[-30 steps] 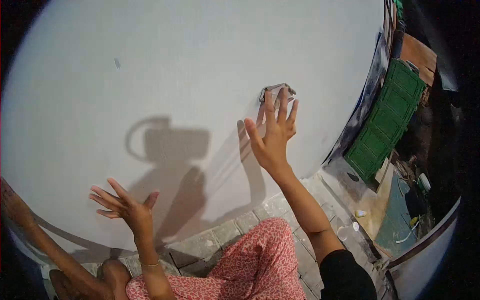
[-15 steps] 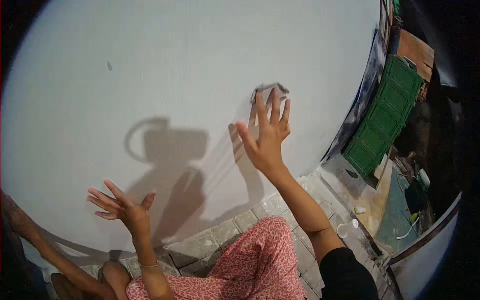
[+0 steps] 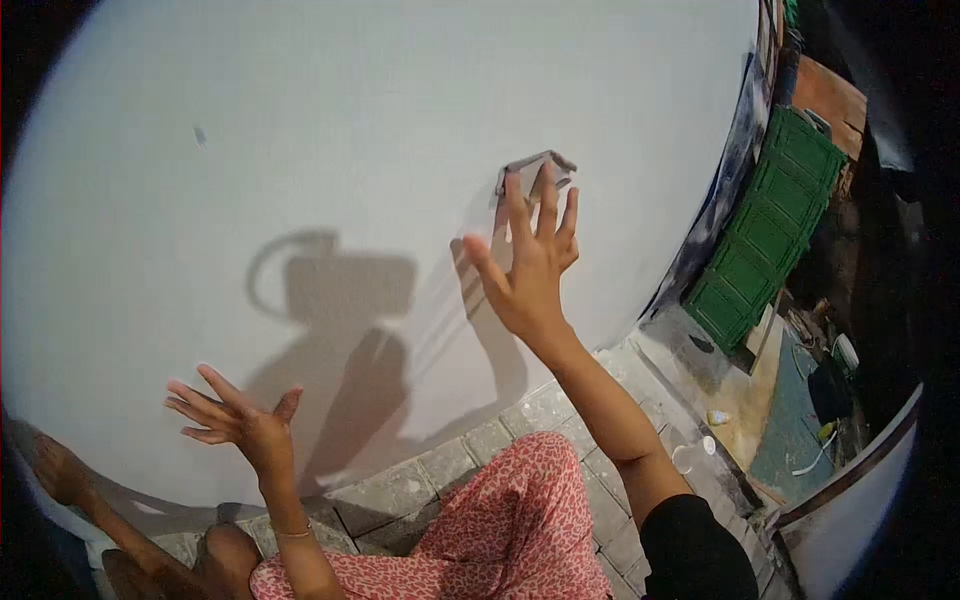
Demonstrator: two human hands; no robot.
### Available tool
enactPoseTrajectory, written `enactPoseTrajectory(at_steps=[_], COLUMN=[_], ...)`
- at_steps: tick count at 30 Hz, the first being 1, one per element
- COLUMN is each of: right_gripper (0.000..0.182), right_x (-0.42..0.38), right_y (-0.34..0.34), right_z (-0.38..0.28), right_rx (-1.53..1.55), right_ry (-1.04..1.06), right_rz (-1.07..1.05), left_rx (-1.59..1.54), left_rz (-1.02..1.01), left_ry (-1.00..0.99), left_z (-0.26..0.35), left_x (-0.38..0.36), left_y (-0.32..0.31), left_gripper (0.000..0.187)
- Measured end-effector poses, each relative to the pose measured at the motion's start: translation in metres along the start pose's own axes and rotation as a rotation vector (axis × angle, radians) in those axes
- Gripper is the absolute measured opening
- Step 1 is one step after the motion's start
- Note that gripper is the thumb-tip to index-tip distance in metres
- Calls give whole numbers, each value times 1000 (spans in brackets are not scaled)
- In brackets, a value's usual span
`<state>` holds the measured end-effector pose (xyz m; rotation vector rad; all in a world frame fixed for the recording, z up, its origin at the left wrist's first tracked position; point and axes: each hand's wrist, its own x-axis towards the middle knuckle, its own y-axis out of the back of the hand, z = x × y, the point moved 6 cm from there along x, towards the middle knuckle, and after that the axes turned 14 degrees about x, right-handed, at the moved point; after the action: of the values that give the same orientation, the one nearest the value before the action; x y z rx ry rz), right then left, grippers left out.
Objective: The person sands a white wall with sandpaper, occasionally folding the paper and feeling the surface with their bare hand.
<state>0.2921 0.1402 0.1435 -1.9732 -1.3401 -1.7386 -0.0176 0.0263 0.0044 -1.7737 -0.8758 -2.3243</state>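
Observation:
A pale wall (image 3: 400, 130) fills most of the view, with a dark-edged, house-like mark (image 3: 535, 160) on it. My right hand (image 3: 530, 250) is raised in front of the wall, fingers spread, its fingertips overlapping that mark. Nothing shows in its palm. Lower left, my left hand (image 3: 240, 420) is held up with spread fingers and a thin bracelet (image 3: 296, 532) at the wrist; it too is bare of any object. Shadows (image 3: 350, 285) of my head and hands fall across the wall between them. My legs, in pink patterned cloth (image 3: 510, 510), are bent below.
Another person's arm and hand (image 3: 65, 475) show at the lower left edge, beside the wall. Paving blocks (image 3: 390, 495) run along the wall's foot. At right are a green panel (image 3: 770, 230), a clear cup (image 3: 690, 458) and scattered items on the ground.
My left hand has shifted slightly left. My right hand has moved a little up and left. The other person's hand sits lower in the view.

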Motion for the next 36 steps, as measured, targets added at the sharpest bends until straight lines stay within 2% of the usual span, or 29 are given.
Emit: enactPoseTrajectory(at_steps=[24, 29, 32, 36], right_gripper=[73, 72, 73, 72], right_x=[5, 0, 12, 1], right_y=[0, 0, 5, 6], right_z=[0, 0, 0, -6], right_rx=[28, 7, -30, 37], right_ry=[-33, -26, -48, -47], right_rz=[51, -2, 55, -8], left_rx=[-8, 17, -6, -14], left_rz=[-4, 31, 1, 8], left_ry=[8, -2, -2, 5], left_z=[1, -1, 1, -1], left_x=[3, 5, 3, 4], left_y=[4, 6, 5, 7], left_gripper=[117, 119, 119, 118])
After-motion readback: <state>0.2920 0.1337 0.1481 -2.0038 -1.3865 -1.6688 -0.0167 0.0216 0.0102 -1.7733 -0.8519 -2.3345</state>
